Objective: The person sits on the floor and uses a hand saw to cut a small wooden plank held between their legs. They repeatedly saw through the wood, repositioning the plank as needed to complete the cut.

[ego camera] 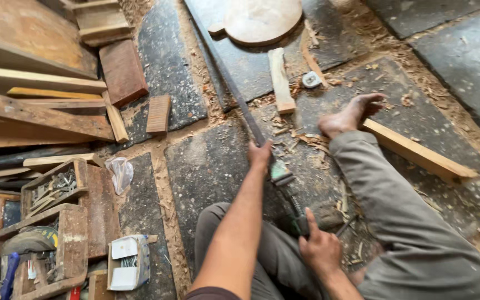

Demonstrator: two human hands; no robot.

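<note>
A long dark metal bar (pixel 240 100) is gripped at centre frame by the left hand (pixel 259 154), fingers closed around it; it runs to the upper centre. Its green-handled lower end (pixel 298 222), possibly a saw grip, is clasped by the right hand (pixel 320 250) at lower centre. A wooden strip (pixel 418 153) is pinned under a bare foot (pixel 351 114). Wooden tool boxes (pixel 56 222) sit lower left.

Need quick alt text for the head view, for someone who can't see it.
A seated person grips a long metal bar with the left hand midway and the right hand at its near end. A bare foot rests on a wood strip; offcuts and shavings litter the stone floor.
</note>
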